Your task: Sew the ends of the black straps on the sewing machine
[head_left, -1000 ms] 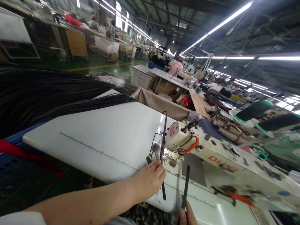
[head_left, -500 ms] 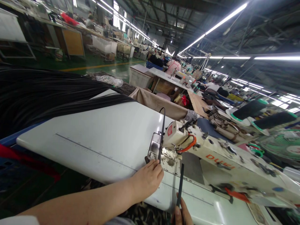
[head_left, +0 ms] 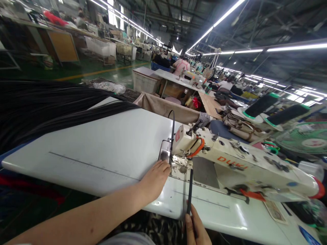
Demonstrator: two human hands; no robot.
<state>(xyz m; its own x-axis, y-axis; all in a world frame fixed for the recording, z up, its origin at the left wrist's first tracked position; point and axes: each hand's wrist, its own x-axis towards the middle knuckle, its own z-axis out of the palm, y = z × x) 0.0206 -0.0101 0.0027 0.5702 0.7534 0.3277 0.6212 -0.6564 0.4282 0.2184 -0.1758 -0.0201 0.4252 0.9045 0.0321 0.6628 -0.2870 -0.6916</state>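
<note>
My left hand (head_left: 156, 178) lies low over the sewing machine bed, fingers bent and pressed together beside the metal guide plate (head_left: 165, 150). A narrow black strip (head_left: 173, 127) loops up beside the machine head and comes down to its fingertips, which close on it; the exact grip is partly hidden. Near the table's front edge, my right hand (head_left: 196, 226) pinches another length of black strip (head_left: 190, 189) between thumb and fingers. That length stands up from the hand towards the needle area of the white sewing machine (head_left: 219, 160).
A thick bundle of black strips (head_left: 63, 105) drapes over the left of the white table (head_left: 102, 146). Behind it stands a beige fabric-lined bin (head_left: 163, 109). Black thread cones (head_left: 263, 104) and a green fan (head_left: 306, 137) are at right. A person in pink (head_left: 182, 65) sits farther back.
The view has shifted, so the machine and table appear farther left and slightly higher. Both hands keep much the same places by the machine, the right one still pinching its strip.
</note>
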